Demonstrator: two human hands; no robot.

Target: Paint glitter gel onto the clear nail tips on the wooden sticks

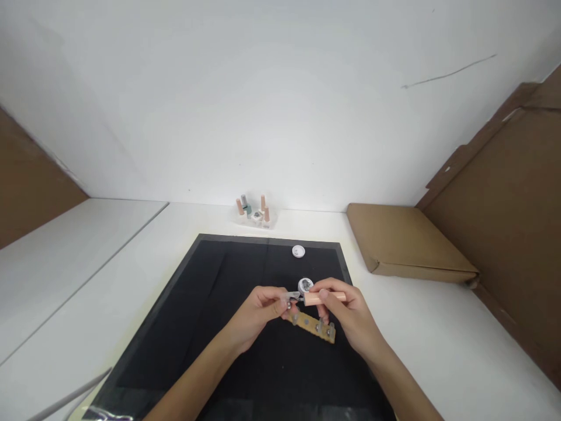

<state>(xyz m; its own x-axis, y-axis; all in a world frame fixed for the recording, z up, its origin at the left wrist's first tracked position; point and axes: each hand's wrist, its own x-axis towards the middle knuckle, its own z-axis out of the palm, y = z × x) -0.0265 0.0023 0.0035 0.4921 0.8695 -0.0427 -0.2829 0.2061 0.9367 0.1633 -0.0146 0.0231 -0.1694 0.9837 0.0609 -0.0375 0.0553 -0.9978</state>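
As left hand point(254, 311) pinches clear piece point(291, 296) and right hand point(349, 313) grips peach handle point(312, 299), a slip could upset white jar point(305, 285), lower centre.

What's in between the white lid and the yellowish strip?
In the head view, the small round pot and the peach handle held by the right hand appear between the lid and strip.

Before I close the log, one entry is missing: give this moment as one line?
left hand: holds clear piece | right hand: holds peach handle, end toward piece | jar: on mat, beyond strip
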